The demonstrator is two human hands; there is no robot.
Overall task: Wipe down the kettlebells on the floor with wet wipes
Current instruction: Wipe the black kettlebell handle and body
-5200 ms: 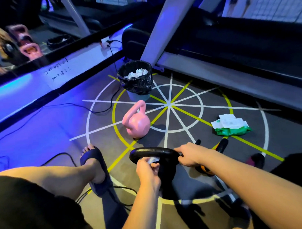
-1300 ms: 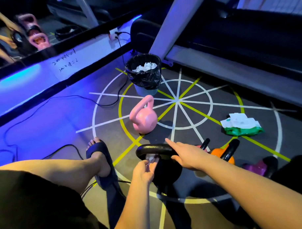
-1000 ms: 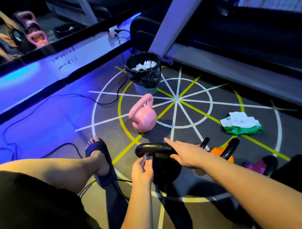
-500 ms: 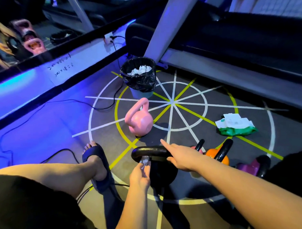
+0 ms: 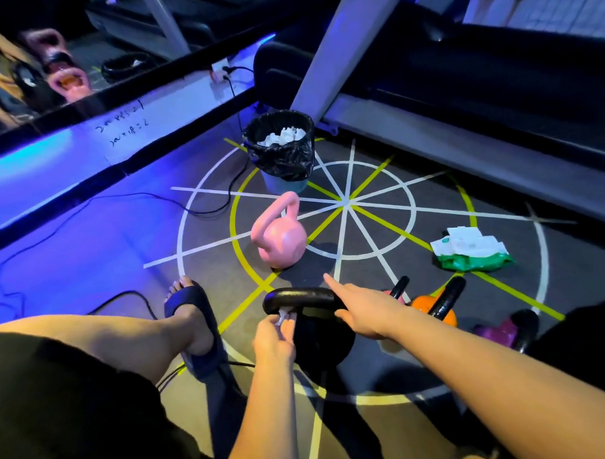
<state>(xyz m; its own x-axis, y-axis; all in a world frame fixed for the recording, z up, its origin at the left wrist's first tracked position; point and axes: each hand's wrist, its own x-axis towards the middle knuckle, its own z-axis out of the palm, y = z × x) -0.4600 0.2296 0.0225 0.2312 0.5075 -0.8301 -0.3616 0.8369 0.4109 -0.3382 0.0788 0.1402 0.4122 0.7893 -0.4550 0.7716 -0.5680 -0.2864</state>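
Pinching the wet wipe point(image 5: 283, 315) beneath the black kettlebell point(image 5: 320, 343) on the floor, my left hand point(image 5: 273, 338) works its handle point(image 5: 301, 295), which runs 9-to-3 o'clock (flat-fingered right hand point(image 5: 364, 311) rests at 3 o'clock).

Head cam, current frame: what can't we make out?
Head view only:
- wipe: mostly bunched inside the left hand.
- purple kettlebell: partly behind the right forearm, dim.
- black-handled kettlebell beside the orange kettlebell: body behind the right hand.
- handwriting: too small to read.
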